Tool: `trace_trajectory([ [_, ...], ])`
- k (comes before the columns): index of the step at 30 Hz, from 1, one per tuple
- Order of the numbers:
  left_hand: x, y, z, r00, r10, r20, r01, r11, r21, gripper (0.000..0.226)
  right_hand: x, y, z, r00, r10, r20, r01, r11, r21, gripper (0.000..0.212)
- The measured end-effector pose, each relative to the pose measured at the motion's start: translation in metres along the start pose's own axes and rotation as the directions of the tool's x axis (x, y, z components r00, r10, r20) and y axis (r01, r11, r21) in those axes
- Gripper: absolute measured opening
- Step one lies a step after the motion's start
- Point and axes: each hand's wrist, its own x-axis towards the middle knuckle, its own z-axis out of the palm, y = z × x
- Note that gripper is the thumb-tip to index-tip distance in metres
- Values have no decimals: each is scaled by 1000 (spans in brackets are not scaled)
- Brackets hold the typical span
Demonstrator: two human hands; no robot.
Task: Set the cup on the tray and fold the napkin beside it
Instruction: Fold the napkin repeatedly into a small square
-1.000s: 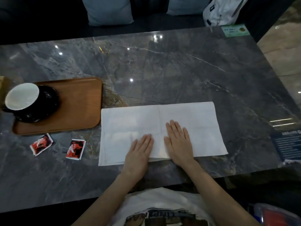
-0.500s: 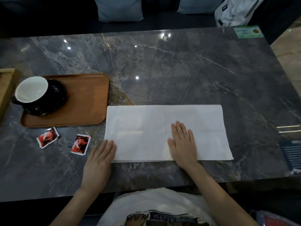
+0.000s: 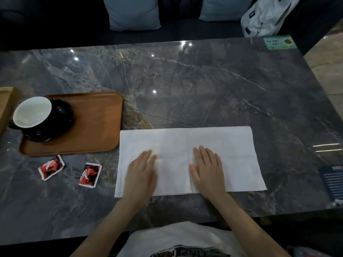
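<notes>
A black cup (image 3: 33, 115) with a white inside stands on a black saucer (image 3: 55, 127) at the left end of a brown wooden tray (image 3: 96, 127). Just right of the tray a white napkin (image 3: 232, 154) lies flat on the marble table, folded into a long rectangle with crease lines. My left hand (image 3: 142, 173) rests palm down on the napkin's left part, blurred by motion. My right hand (image 3: 207, 169) lies flat on the napkin near its middle crease. Both hands have fingers stretched out and hold nothing.
Two red sachets (image 3: 51, 166) (image 3: 90, 174) lie in front of the tray. A wooden box edge (image 3: 5, 102) shows at far left. A green card (image 3: 279, 42) sits at the far right corner, a dark card (image 3: 332, 180) at right. Cushions (image 3: 132, 13) and a white bag (image 3: 265, 15) sit beyond.
My left hand slid left off the napkin's left edge, then came back onto its left part. My right hand has stayed pressed near the middle crease.
</notes>
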Motion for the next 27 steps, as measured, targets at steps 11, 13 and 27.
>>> trace_trajectory([
  [11,97,68,57,979,127,156,-133,991,27,64,37,-7,-22,987,80,-140,-39,961,275,40],
  [13,98,66,61,976,136,168,-148,987,61,65,49,-17,-22,985,120,-127,-55,900,432,45],
  [27,101,65,62,991,116,65,-120,991,64,57,66,109,-27,959,275,65,-268,958,-97,67],
])
